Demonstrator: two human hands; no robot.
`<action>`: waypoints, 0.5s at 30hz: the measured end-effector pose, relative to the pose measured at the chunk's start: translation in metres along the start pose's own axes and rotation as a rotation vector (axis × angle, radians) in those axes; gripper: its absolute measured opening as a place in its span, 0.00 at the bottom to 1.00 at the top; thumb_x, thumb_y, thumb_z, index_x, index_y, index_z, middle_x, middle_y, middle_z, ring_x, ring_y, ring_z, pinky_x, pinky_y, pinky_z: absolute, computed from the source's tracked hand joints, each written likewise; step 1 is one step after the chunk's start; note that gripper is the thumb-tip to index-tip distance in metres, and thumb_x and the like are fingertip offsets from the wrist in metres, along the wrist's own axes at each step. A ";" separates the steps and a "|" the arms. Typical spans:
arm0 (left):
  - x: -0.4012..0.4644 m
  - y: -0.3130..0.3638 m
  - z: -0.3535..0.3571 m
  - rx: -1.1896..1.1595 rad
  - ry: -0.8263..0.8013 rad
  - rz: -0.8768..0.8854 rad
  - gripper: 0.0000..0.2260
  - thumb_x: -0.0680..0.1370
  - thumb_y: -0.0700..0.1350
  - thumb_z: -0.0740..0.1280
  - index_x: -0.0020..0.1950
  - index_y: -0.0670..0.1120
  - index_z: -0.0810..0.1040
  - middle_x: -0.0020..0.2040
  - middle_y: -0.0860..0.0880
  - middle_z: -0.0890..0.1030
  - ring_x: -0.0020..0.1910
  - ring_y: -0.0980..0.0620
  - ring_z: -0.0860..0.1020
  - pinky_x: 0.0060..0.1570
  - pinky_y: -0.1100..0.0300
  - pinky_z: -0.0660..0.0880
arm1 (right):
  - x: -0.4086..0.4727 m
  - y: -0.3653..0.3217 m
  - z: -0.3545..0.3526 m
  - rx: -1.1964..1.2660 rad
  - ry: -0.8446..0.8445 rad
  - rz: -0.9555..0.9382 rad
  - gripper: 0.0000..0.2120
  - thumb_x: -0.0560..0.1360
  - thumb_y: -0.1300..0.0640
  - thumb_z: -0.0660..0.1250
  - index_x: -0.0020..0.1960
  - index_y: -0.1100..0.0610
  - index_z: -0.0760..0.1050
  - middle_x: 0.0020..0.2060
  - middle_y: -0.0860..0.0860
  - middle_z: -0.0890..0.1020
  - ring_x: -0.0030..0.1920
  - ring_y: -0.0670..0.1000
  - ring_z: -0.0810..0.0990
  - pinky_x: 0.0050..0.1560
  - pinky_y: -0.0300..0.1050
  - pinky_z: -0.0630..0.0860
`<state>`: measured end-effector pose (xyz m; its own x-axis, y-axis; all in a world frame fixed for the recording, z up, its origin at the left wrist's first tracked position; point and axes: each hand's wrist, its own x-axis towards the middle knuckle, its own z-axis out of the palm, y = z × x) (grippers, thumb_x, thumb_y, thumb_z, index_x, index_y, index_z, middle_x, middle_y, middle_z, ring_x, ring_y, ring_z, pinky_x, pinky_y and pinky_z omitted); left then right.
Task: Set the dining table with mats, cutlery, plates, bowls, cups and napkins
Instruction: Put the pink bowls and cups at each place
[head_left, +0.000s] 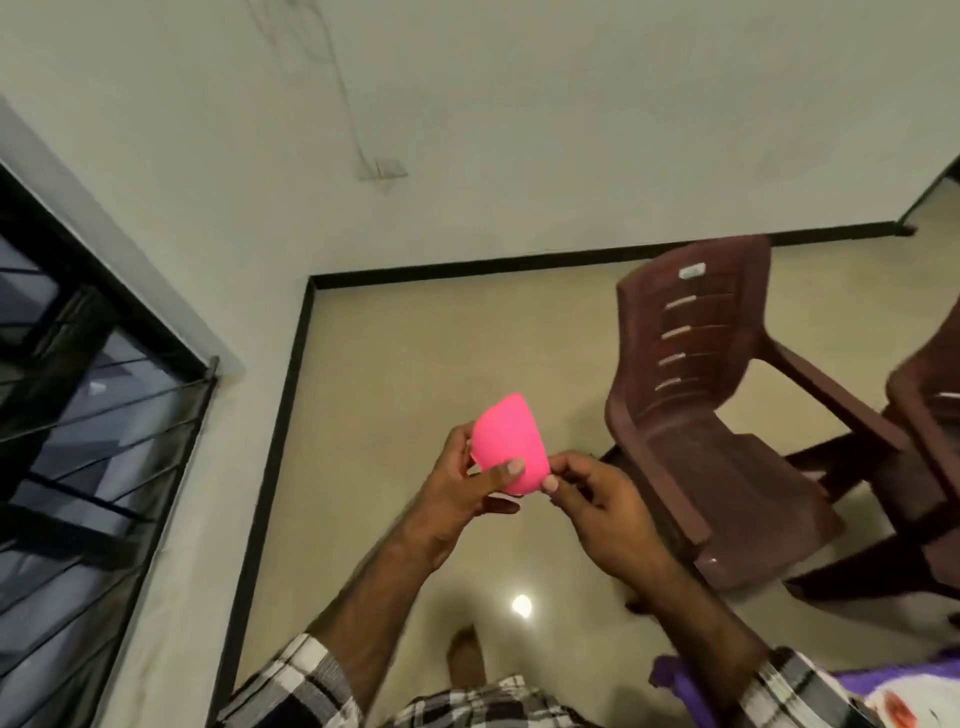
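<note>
We carry the pink cup (510, 449) in the air, away from any table we can see, beside a brown chair (727, 415). We should keep it level and find the table before letting go. Our left hand (462, 499) wraps its side, thumb across; our right hand (597, 512) pinches its lower edge, forearms raised.

The pink cup (511, 441) looks like matt, smooth plastic. The brown chair (727, 415) is glossy moulded plastic. The floor (441, 338) tiles shine, polished. The checked sleeve (301, 680) is woven cloth.
</note>
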<state>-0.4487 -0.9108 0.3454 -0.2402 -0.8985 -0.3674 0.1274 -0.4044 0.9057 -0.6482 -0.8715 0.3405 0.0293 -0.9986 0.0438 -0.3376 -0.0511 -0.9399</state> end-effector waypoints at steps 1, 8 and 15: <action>0.004 0.021 -0.008 0.004 0.005 0.055 0.38 0.66 0.55 0.82 0.74 0.52 0.73 0.70 0.42 0.78 0.60 0.38 0.85 0.50 0.42 0.85 | 0.016 -0.015 0.003 0.003 0.008 -0.029 0.07 0.81 0.52 0.69 0.54 0.51 0.84 0.47 0.47 0.86 0.46 0.51 0.83 0.47 0.57 0.81; 0.048 0.127 -0.029 0.206 -0.069 0.252 0.41 0.66 0.55 0.84 0.76 0.62 0.71 0.71 0.57 0.77 0.63 0.48 0.84 0.56 0.40 0.85 | 0.095 -0.080 -0.008 0.072 0.039 -0.107 0.07 0.81 0.62 0.70 0.56 0.56 0.85 0.48 0.50 0.85 0.50 0.52 0.83 0.48 0.42 0.78; 0.128 0.172 -0.013 0.403 -0.119 0.244 0.41 0.65 0.61 0.83 0.75 0.62 0.70 0.71 0.58 0.76 0.61 0.53 0.84 0.48 0.42 0.87 | 0.154 -0.076 -0.038 0.100 0.051 -0.108 0.10 0.81 0.63 0.68 0.57 0.53 0.85 0.50 0.51 0.85 0.53 0.56 0.84 0.52 0.51 0.80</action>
<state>-0.4449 -1.0975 0.4516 -0.3610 -0.9236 -0.1289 -0.1839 -0.0650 0.9808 -0.6542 -1.0221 0.4316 0.0114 -0.9869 0.1611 -0.2392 -0.1591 -0.9578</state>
